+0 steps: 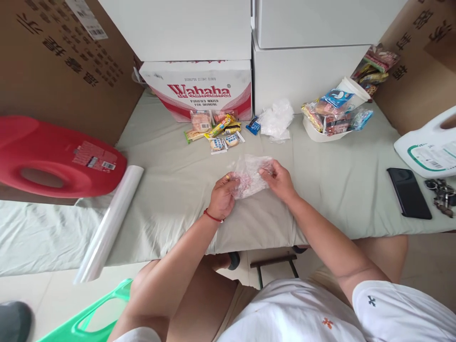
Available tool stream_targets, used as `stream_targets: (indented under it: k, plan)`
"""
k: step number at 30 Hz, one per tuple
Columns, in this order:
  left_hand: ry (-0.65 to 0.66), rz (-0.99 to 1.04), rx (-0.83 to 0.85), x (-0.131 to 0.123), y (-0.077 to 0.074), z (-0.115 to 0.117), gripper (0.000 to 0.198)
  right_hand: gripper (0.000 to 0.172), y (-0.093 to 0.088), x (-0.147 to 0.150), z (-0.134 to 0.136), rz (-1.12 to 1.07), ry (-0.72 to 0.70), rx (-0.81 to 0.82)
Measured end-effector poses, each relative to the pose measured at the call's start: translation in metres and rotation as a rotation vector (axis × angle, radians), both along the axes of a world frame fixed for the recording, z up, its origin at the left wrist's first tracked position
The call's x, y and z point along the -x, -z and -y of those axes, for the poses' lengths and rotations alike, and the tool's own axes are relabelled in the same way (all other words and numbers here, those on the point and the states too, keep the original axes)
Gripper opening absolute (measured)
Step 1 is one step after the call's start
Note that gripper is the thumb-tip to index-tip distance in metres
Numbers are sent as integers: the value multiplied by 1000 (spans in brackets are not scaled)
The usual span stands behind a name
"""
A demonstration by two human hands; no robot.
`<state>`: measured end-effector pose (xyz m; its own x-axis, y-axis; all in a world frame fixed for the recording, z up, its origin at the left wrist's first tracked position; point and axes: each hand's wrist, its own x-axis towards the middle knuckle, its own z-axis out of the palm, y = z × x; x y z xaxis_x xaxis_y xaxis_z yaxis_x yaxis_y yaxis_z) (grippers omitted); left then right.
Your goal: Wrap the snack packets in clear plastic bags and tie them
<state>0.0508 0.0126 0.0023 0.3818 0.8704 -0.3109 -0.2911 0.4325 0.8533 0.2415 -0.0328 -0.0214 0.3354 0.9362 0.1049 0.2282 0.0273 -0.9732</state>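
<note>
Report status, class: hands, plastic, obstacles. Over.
Left hand, right hand: both gripping plastic. Plastic crinkled, spread between them. Snacks beyond, out of the way.

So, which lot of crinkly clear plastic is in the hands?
The reddish-marked piece, held by the left hand and right hand; the whiter crumpled heap lies farther back, untouched.

They wear a white short-sleeved shirt [285, 313] with a dark sleeve motif [371, 301] and an orange front motif [327, 323], and beige shorts [238, 303]; the left hand [222, 195] bears a yellow ring [227, 177], with a thin red bracelet [213, 217] behind it.
</note>
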Motion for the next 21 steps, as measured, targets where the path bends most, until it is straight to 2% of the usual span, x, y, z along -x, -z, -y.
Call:
stream_targets:
  k: [2,4,10,15,21]
  plan:
    - [-82,-62,-1,1,3,0,22,34,1,4,2,41,-55,-3]
    - [-164,-147,-48,3,9,0,20,32,3,7,2,83,-82,-18]
    - [-324,-442,-378,14,28,2,23,35,7,8,-6,120,-105,-52]
    - [-352,-567,-546,18,38,2,25,33,8,8,-9,180,-99,-36]
    - [-348,-616,-583,14,42,-3,31,28,10,6,-12,138,-42,-41]
